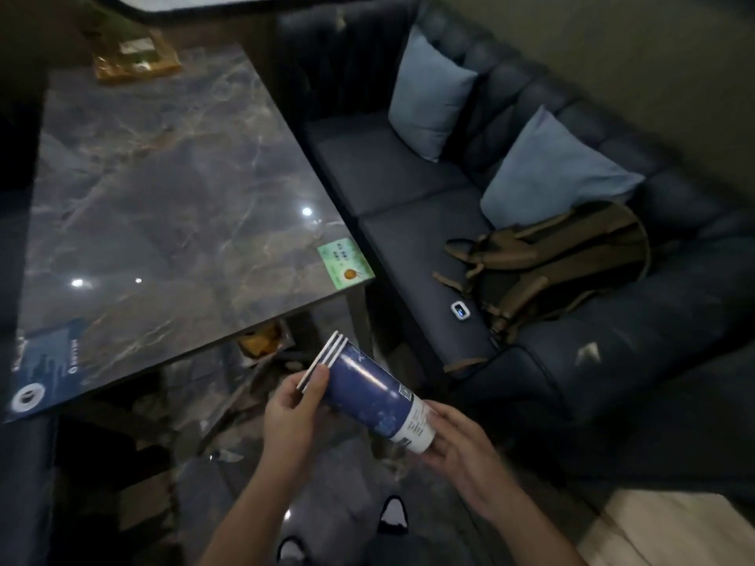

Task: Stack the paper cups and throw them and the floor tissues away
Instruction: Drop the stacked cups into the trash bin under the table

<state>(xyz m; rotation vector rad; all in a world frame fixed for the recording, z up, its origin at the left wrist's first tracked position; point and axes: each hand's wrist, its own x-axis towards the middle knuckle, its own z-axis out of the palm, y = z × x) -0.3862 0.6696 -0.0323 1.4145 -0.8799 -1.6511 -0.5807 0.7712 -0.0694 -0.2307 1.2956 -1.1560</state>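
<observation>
A stack of blue paper cups [367, 388] with white rims lies tilted between my hands, rims pointing up-left and the white base down-right. My left hand [292, 410] pinches the stack at the rims. My right hand [457, 447] cups the base end. Three white rims show nested together. Crumpled yellowish litter [261, 341] lies on the dark floor under the table edge, and a small pale scrap [226, 456] lies on the floor left of my left forearm; I cannot tell whether these are tissues.
A dark marble table [163, 189] fills the left, with a green card [345, 262] at its near corner and a yellow wrapped item [135, 59] far back. A navy sofa [408, 234] on the right carries two light blue cushions, a backpack [564, 263] and a small device [460, 310].
</observation>
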